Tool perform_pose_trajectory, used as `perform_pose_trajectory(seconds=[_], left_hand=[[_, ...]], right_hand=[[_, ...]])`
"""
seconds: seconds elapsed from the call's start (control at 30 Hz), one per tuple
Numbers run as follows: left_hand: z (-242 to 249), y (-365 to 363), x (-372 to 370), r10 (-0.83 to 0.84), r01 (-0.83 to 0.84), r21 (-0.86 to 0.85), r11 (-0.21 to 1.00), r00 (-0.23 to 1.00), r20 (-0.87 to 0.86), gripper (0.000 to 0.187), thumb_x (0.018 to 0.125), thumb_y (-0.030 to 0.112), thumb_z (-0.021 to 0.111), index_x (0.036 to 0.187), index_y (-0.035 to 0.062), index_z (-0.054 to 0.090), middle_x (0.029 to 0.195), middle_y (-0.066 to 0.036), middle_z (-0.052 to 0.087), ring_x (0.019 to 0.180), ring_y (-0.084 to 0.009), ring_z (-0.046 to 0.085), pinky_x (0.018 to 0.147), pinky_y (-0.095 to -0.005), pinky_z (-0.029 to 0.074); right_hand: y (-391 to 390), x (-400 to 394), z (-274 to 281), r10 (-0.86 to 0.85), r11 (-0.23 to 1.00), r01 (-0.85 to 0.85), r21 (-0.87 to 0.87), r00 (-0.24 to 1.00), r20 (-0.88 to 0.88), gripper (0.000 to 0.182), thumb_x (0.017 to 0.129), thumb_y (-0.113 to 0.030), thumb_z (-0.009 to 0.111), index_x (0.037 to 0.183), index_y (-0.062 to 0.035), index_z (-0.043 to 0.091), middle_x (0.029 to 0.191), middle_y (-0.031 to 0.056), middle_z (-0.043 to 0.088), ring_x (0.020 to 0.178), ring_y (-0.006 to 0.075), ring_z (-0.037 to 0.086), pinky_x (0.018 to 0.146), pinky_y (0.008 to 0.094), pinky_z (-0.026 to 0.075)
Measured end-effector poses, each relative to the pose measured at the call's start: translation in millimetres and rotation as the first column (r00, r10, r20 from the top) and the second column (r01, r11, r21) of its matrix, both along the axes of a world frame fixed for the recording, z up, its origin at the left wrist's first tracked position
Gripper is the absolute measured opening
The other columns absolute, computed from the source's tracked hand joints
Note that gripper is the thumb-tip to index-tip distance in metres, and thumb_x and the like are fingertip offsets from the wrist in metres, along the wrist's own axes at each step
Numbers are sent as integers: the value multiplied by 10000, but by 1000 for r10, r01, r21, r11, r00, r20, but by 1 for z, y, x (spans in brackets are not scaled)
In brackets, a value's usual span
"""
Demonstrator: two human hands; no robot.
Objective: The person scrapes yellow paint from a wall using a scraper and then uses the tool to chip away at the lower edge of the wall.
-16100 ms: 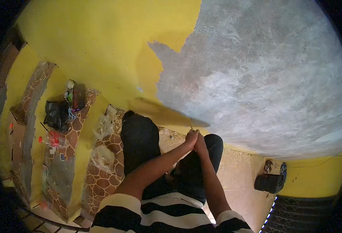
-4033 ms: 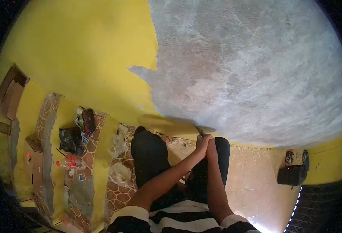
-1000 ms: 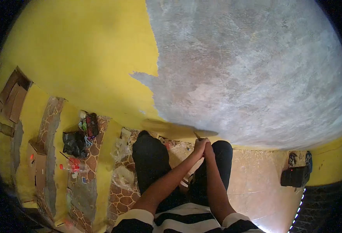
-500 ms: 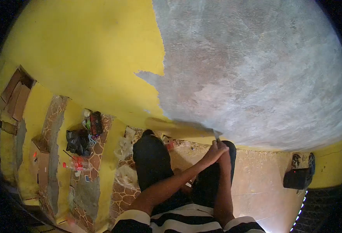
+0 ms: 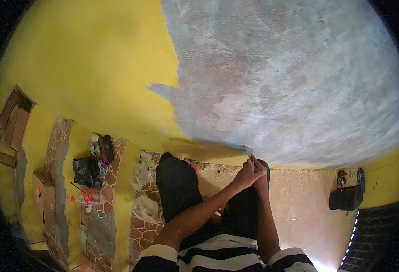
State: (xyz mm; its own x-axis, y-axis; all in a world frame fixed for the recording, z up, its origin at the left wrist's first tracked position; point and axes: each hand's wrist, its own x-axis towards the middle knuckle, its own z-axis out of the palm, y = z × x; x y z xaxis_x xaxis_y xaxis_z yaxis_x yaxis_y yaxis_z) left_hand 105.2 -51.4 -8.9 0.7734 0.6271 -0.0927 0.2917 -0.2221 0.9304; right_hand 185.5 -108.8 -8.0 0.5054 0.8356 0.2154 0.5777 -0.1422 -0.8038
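A scraper (image 5: 248, 149) has its blade against the wall (image 5: 272, 90), low down where grey bare plaster meets yellow paint (image 5: 95, 68). My left hand (image 5: 242, 177) is closed on its handle, the arm reaching across from the left. Pressed up against it, my right hand (image 5: 260, 176) is also closed round the handle, which the fingers mostly hide. Both hands are over my right knee. The plaster's edge is ragged along the paint, and a yellow strip still runs along the wall's foot.
Steps on the left hold a black plastic bag (image 5: 87, 172), a bottle with a red label (image 5: 89, 198) and cardboard boxes (image 5: 49, 204). Clear plastic bags (image 5: 146, 208) lie beside my left leg. A black box (image 5: 346, 197) stands on the floor at right, sandals behind it.
The view has shifted slightly, so the wall edge and steps sit further left. Both hands stay together on the scraper, its blade now tilted more to the left.
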Motion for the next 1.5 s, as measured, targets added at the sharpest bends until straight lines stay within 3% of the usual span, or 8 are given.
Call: perform_pose_trajectory(seconds=[0.13,0.23,0.3,0.37,0.5,0.67,0.77,1.5], left_hand=[[-2,-3,3,-61,78,101,992,984,-170,911,850,545,541,1315,-173,226,1240,-398,414,1136,-472,496,921,-461,459],[5,-3,-2,-121,183,205,962,952,-282,884,873,542,502,1327,-165,229,1204,-394,449,1083,-468,531,887,-474,475],[25,0,-17,-153,239,251,938,936,-318,868,888,555,464,1315,-166,241,1153,-399,489,1031,-470,565,861,-481,488],[47,4,-32,-273,418,291,860,861,-428,890,878,559,479,1406,-85,166,1246,-342,472,1029,-438,578,823,-505,502],[28,0,-46,-335,428,213,878,869,-364,864,884,571,460,1417,-46,174,1155,-353,527,961,-438,606,776,-521,511],[11,-9,-43,-205,273,432,860,959,-196,805,895,575,445,1422,12,214,923,-304,625,799,-443,636,674,-515,527],[12,-3,-47,-237,340,437,833,932,-275,791,893,573,452,1415,22,231,850,-291,631,732,-443,637,641,-510,531],[39,-2,-56,-253,389,406,827,902,-349,807,881,594,458,1400,22,225,1020,-337,592,878,-455,622,745,-532,515]], right_hand=[[-1,-13,11,-71,986,69,-151,997,-7,459,833,-119,592,1274,-14,522,903,258,629,634,276,606,589,358,473],[-1,-8,-23,-179,914,225,338,970,-163,263,862,-183,591,1103,-104,661,855,187,660,809,244,636,769,389,483],[-5,4,3,-124,965,106,-238,990,-61,452,833,-155,604,1269,-57,537,862,264,621,662,358,616,588,385,479],[-5,6,-2,-135,965,122,-234,990,-42,444,834,-171,606,1262,-70,545,840,264,619,680,379,617,588,395,480],[-3,8,-12,-135,969,139,-203,990,31,423,831,-183,616,1234,-66,566,784,268,610,686,395,624,580,409,480],[-8,11,-7,-120,984,122,-127,992,26,409,824,-167,623,1212,-50,574,750,263,608,673,390,624,572,411,482],[-9,9,-10,-118,986,126,-110,990,82,409,817,-165,630,1203,-44,578,711,257,600,635,384,617,555,410,477],[-7,6,-14,-133,973,149,-176,986,100,429,819,-158,627,1211,-2,557,731,265,616,648,371,647,537,409,485]])
